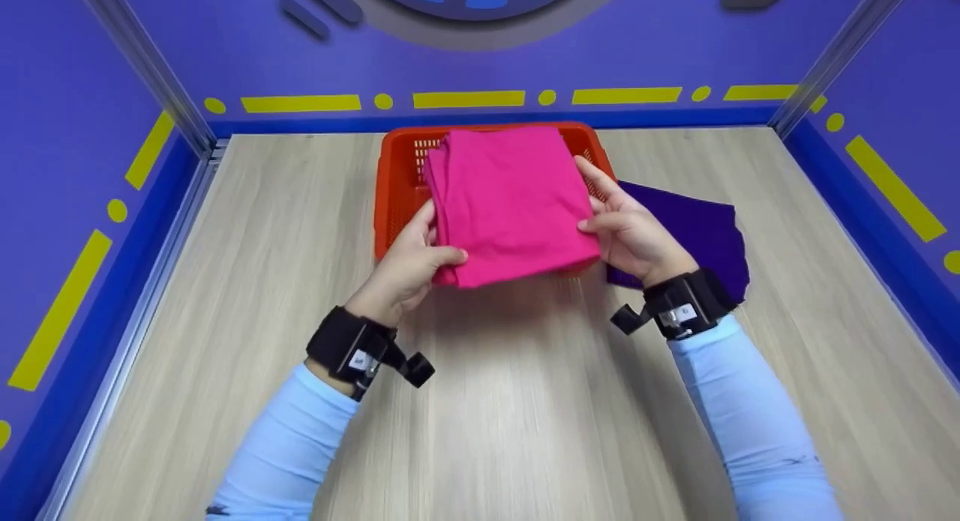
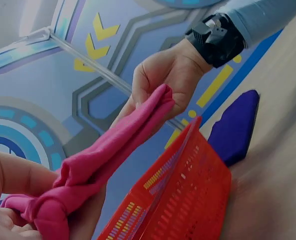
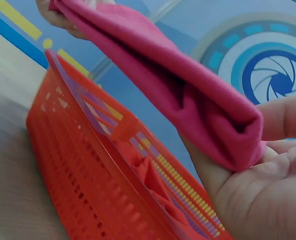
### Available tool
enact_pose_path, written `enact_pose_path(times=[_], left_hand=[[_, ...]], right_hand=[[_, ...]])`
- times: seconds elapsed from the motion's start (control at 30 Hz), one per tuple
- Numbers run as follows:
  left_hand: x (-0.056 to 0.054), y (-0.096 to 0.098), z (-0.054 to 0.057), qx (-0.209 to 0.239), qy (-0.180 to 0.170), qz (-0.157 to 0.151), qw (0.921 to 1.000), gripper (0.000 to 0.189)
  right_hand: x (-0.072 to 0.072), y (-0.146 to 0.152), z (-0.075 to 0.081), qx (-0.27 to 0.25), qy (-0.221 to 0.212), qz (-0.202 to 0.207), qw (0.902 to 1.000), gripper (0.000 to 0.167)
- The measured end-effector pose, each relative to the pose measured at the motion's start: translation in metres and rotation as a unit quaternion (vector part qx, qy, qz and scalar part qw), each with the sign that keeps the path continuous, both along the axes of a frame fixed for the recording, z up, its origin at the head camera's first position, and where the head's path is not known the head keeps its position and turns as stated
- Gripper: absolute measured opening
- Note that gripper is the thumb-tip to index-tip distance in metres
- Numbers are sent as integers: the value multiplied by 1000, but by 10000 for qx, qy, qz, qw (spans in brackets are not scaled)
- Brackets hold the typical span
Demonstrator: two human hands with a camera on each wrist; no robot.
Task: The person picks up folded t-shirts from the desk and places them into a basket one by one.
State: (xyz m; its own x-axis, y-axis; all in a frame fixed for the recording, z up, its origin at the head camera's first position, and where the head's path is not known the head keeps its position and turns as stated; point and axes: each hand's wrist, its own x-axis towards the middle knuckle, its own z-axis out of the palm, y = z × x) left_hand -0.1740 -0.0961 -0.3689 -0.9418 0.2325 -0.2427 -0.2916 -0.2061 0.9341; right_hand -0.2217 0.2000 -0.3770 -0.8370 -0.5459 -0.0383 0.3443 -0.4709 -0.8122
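Note:
A folded pink cloth [image 1: 514,202] is held up flat above the red plastic basket [image 1: 384,176]. At its left edge my left hand [image 1: 412,262] pinches the layers, thumb on top and fingers underneath. My right hand [image 1: 634,232] grips the opposite edge, its thumb on the upper face and its index finger stretched along the side. From the side, the left wrist view shows the pink cloth [image 2: 113,137] as a thick stack of folds over the basket rim. Inside the basket, the right wrist view shows a crumpled red cloth [image 3: 143,172].
A folded purple cloth [image 1: 686,229] lies on the wooden table [image 1: 510,401] at the basket's right side. Behind the basket rises a blue printed wall [image 1: 300,56], with further panels at left and right. Both wrists wear black straps.

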Motion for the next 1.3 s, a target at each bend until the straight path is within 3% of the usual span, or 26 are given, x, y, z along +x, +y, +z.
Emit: enact_pose_path(times=[0.13, 0.4, 0.6, 0.8, 1.03, 1.3], left_hand=[[-14, 0, -5, 4, 32, 94, 10000, 91], [-39, -3, -19, -954, 233, 212, 9949, 89], [-55, -4, -27, -1182, 278, 256, 9923, 91], [-65, -4, -30, -1673, 308, 255, 9851, 93], [-74, -4, -34, -2188, 257, 113, 9754, 94], [-80, -4, -38, -2133, 187, 10, 9768, 96]], right_hand=[[-9, -2, -4, -7, 79, -101, 9999, 93], [-25, -17, -14, 534, 48, -426, 9977, 93], [-36, -24, -21, 851, -35, -631, 9944, 96], [-42, -28, -22, 1200, -142, -682, 9903, 97], [-48, -34, -24, 2181, 23, -713, 9733, 96], [-54, -33, -29, 2152, -79, -571, 9749, 89]])
